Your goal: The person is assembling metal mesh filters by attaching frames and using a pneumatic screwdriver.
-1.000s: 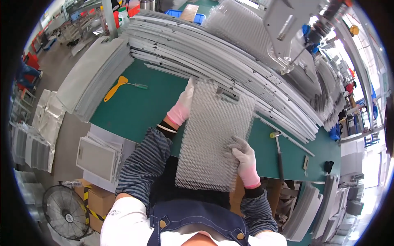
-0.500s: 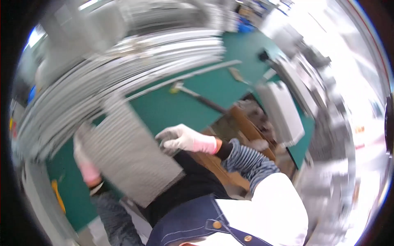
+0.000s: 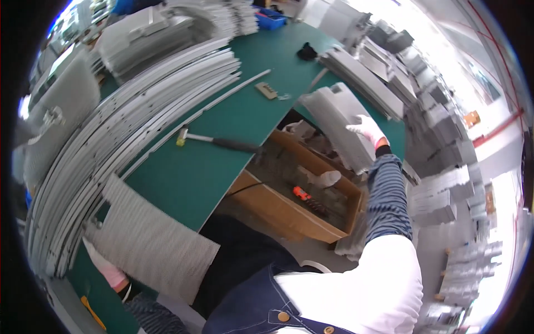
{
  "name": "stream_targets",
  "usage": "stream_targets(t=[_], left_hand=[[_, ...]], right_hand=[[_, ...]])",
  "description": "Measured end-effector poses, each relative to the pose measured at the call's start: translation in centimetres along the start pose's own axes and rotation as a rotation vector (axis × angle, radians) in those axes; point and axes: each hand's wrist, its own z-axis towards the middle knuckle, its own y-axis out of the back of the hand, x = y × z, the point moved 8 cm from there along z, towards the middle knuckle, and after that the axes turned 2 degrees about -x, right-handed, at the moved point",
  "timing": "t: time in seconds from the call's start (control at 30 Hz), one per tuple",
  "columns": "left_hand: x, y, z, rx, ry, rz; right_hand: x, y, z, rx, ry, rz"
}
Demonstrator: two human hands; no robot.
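Note:
My left hand (image 3: pixel 104 264), in a pale glove with a pink cuff, grips a grey mesh sheet (image 3: pixel 158 234) by its left edge; the sheet hides most of its fingers. The sheet's near end hangs past the green table's (image 3: pixel 186 195) edge, in front of my body. My right hand (image 3: pixel 367 130), gloved alike, reaches out to a stack of grey mesh sheets (image 3: pixel 339 119) at the table's right side. Its fingers are stretched out over the upper face of this stack, with no sheet lifted between them.
Long metal strips (image 3: pixel 144 106) are piled along the left. A hammer (image 3: pixel 222 143) and a small beige block (image 3: pixel 267 90) lie on the table. Below the edge stands a cardboard box (image 3: pixel 289 209) with an orange-and-black tool (image 3: pixel 305 196). Further stacks (image 3: pixel 439 206) stand at right.
My right hand has moved from beside the held mesh sheet out to the stack at the right. The held sheet has swung lower and to the left. The view has turned rightward.

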Motion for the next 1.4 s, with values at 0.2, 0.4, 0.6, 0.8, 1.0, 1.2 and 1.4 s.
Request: stream_targets(t=[0.2, 0.4, 0.6, 0.8, 1.0, 1.2, 1.4], left_hand=[[-0.6, 1.5, -1.4, 0.004, -0.004, 0.103], [1.0, 0.1, 0.4, -0.020, 0.032, -0.203], [0.8, -0.3, 1.2, 0.257, 0.226, -0.689], [1.5, -1.9, 3.0, -0.093, 0.339, -1.065], [-1.6, 1.9, 0.1, -0.128, 0.007, -0.740], [-1.3, 1.3, -0.7, -0.081, 0.164, -1.278], [-2.4, 1.8, -0.4, -0.142, -0.002, -0.533]], right_hand=[[-0.5, 10.4, -0.9, -0.458, -0.098, -0.039], [3.5, 24.0, -15.8, -1.535, 0.172, -0.024], [30.1, 12.6, -22.4, -0.441, 0.853, 1.392], [49.8, -6.7, -29.3, 0.806, 0.731, 1.281], [54.9, -13.7, -31.8, 0.958, 0.585, 1.364], [54.0, -15.3, -31.4, 0.883, 0.574, 1.288], [54.2, -14.9, -29.4, 0.828, 0.624, 1.006]])
